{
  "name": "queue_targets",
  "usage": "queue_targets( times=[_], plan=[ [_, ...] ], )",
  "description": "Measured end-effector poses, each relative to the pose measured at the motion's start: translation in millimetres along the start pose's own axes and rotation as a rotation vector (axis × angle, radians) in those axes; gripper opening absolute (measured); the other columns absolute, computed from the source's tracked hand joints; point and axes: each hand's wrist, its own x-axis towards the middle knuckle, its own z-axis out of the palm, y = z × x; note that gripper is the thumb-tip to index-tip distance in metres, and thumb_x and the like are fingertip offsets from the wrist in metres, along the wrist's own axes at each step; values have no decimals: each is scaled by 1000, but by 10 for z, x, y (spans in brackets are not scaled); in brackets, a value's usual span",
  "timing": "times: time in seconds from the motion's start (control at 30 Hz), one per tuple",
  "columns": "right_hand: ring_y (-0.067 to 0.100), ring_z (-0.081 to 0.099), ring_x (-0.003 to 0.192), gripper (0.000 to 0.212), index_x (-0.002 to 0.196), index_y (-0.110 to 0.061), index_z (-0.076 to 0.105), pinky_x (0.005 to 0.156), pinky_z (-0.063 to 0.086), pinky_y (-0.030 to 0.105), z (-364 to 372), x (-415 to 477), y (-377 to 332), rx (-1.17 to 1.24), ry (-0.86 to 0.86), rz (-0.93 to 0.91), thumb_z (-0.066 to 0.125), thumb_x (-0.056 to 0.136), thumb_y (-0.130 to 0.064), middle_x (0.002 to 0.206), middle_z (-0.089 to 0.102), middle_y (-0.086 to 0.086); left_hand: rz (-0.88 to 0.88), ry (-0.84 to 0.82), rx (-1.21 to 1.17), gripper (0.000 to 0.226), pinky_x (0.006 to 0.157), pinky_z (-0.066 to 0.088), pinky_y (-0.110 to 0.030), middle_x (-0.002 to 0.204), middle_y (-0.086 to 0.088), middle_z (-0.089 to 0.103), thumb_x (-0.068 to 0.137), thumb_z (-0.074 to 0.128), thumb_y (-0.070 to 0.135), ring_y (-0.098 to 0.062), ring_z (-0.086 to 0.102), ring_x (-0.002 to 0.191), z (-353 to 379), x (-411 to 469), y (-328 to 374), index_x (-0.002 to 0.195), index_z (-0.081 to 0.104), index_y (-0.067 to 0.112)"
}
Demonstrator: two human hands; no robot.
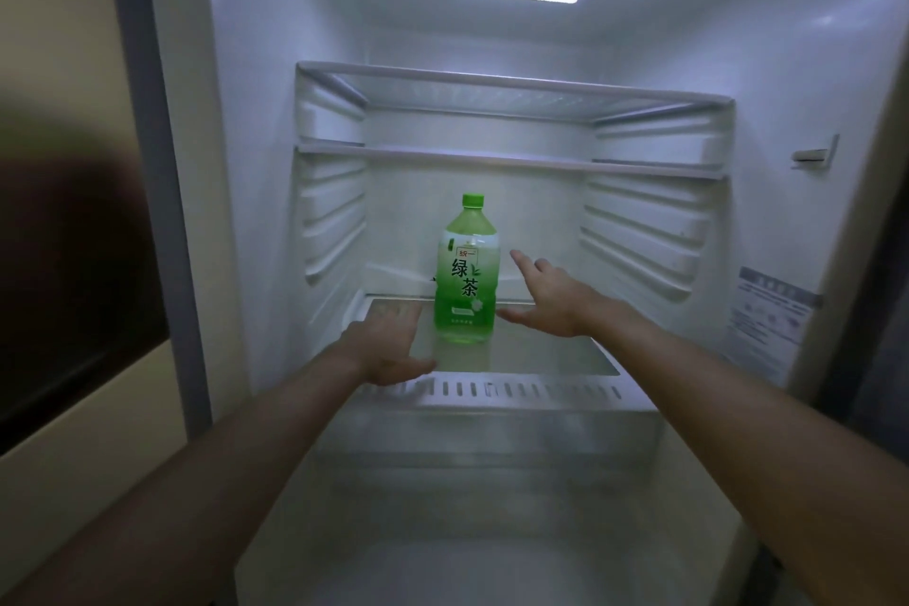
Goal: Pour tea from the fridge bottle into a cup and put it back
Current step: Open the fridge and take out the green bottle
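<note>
Fingers (522, 262) of the right hand (553, 303) and left hand (388, 347) are held straight and apart, nothing gripped, flanking the bottle (465, 276), which is stood capped on the fridge shelf (551, 354). Whether tea is already poured cannot be told; no cup is seen.

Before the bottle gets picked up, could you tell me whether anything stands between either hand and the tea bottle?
Nothing visible does. The tea bottle stands upright on the glass shelf, and the left hand and right hand flank it, both open, with nothing in the gaps.
</note>
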Motion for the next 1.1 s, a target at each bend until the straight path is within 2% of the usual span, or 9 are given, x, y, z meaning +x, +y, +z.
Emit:
queue_targets(
  times=[0.23, 0.37, 0.53, 0.63, 0.77, 0.9, 1.0, 1.1],
  plan=[
    [34, 29, 142, 99, 156, -18, -6, 114, 30, 46, -61, 413, -87, 120, 78, 13, 56, 90, -57, 156, 23, 21, 14, 39, 13, 84, 101, 38, -44, 147, -15, 39, 88, 49, 64, -32, 40, 133, 179, -64, 44, 150, 22, 15],
    [35, 29, 142, 99, 156, -19, -6, 115, 29, 44, -67, 568, -153, 206, 95, 5, 57, 89, -58, 155, 25, 23, 5, 24, 44, 89, 103, 38, -49, 149, -16, 35, 88, 44, 67, -33, 39, 134, 229, -177, -2, 153, 13, 16],
    [39, 40, 133, 101, 155, -23, -3, 111, 35, 42, -30, 722, -256, 331, 86, 35, 61, 86, -60, 146, 33, 22, -40, -22, 70, 87, 107, 33, -53, 153, -15, 29, 90, 33, 71, -33, 34, 138, 314, -357, -56, 154, 11, 17],
    [38, 51, 122, 109, 154, -25, 6, 105, 44, 48, -14, 794, -255, 424, 103, 28, 65, 73, -68, 139, 42, 21, -72, -46, 85, 87, 112, 26, -54, 159, -14, 21, 90, 28, 72, -31, 24, 144, 396, -462, -65, 155, 5, 20],
    [34, 58, 112, 101, 151, -29, 12, 97, 50, 51, 31, 826, -250, 539, 100, 16, 73, 75, -56, 133, 49, 18, -83, -66, 122, 86, 117, 5, -61, 163, -18, 2, 91, 19, 73, -33, 0, 151, 556, -588, -16, 156, -1, 21],
    [31, 61, 108, 98, 149, -31, 15, 93, 53, 51, 127, 831, -278, 683, 151, 10, 79, 76, -41, 129, 53, 15, -115, -22, 100, 80, 116, 2, -63, 163, -16, 5, 92, 20, 71, -32, 0, 151, 579, -614, 19, 156, 3, 26],
    [30, 62, 105, 98, 145, -38, 18, 91, 55, 50, 208, 845, -288, 761, 200, 23, 81, 70, -45, 129, 51, 15, -119, 1, 91, 79, 116, 3, -63, 163, -16, 9, 92, 21, 71, -32, 2, 150, 589, -628, 30, 155, 7, 27],
    [28, 64, 103, 92, 146, -35, 19, 89, 55, 52, 237, 820, -312, 823, 211, 12, 80, 77, -33, 125, 55, 14, -119, 4, 86, 82, 116, 2, -62, 163, -16, 7, 90, 24, 74, -33, 1, 151, 605, -635, 21, 156, 6, 28]
  ],
)
